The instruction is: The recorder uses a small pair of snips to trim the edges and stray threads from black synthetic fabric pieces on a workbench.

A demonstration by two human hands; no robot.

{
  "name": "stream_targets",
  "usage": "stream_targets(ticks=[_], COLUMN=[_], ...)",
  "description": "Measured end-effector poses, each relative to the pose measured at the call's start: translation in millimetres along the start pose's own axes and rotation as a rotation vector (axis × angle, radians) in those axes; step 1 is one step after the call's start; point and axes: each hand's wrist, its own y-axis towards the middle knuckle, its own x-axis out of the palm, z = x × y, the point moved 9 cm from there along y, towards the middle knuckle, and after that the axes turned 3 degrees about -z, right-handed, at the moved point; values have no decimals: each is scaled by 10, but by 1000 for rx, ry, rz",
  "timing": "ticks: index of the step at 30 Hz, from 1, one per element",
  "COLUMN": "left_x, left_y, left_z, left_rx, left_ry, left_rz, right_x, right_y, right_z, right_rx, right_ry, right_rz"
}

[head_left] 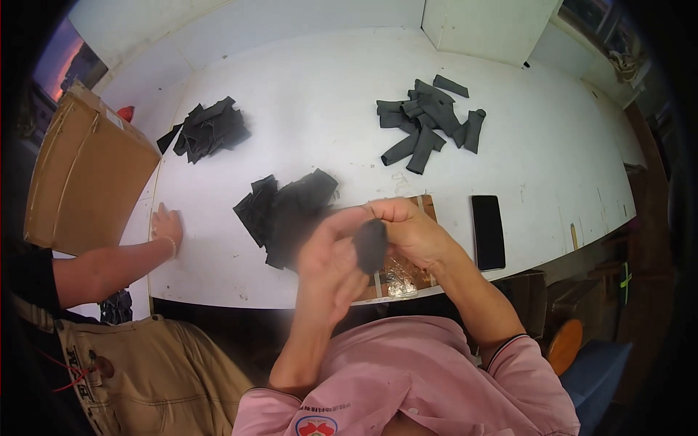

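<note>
My left hand (333, 256) and my right hand (413, 231) meet above the front part of the white table. Between them they grip a small black fabric piece (371, 247), its lower end bent toward me. My fingers hide part of it, and the left hand is slightly blurred. Just beyond my left hand lies a heap of flat black fabric pieces (287, 211). Under my hands is a brown cardboard piece (402, 280) with clear tape on it.
A second heap of flat black pieces (211, 131) lies far left. Rolled, tube-like dark pieces (429, 120) are scattered at the back right. A black phone (488, 232) lies right of my hands. At left, another person's hand (166, 224) rests by a cardboard box (91, 171).
</note>
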Motion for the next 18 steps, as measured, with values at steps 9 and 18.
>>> stream_targets(ticks=[9,18], left_x=[-400,70], left_y=[-80,-24], left_z=[-60,472], left_rx=[65,574], left_ry=[376,676], left_rz=[220,-21], right_x=[-103,197], right_y=[64,-301], right_z=[197,-690], right_rx=[-46,-738], right_ry=[-68,-721], right_rz=[-17,166])
